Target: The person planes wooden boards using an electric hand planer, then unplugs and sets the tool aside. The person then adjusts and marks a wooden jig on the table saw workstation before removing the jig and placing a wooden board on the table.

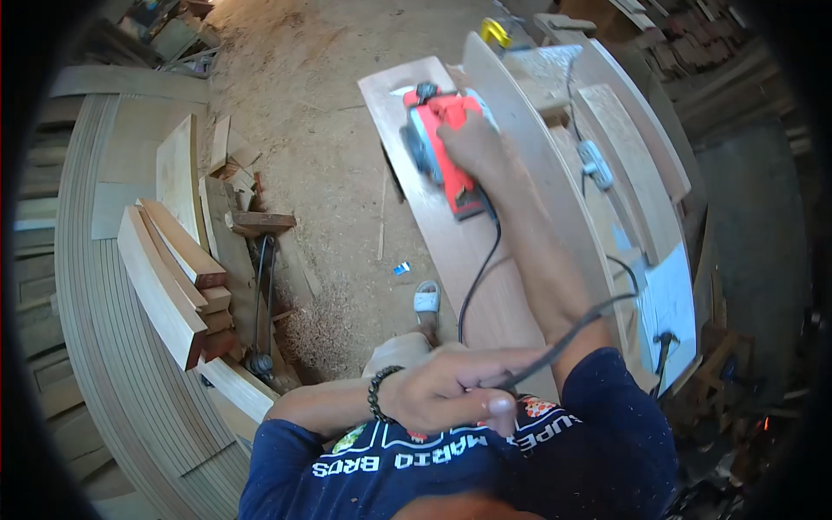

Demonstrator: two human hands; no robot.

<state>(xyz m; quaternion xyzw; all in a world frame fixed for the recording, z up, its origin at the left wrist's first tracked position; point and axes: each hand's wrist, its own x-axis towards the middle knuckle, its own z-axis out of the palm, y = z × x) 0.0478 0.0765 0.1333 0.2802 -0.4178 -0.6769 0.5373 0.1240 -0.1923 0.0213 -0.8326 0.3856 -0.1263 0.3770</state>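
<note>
In the head view, the navy shirt [459,468] carries "SUPER MARIO BROS" in white letters, upside down to the camera; no maker's name can be read on the red power tool [432,130]. There is one such tool, sitting on the far part of a long wooden board [459,260], and the right hand [472,146] is clamped on its handle. The left hand [451,386], near and over the shirt, is curled around a dark cord [568,341]; one beaded bracelet [375,394] circles that wrist. One white sandal [426,299] and one small blue-and-white packet [401,268], its print too small to read, show on the floor. To the right are one white socket block [594,165] and one hammer [666,340]; far off is one yellow object [495,33]
</note>
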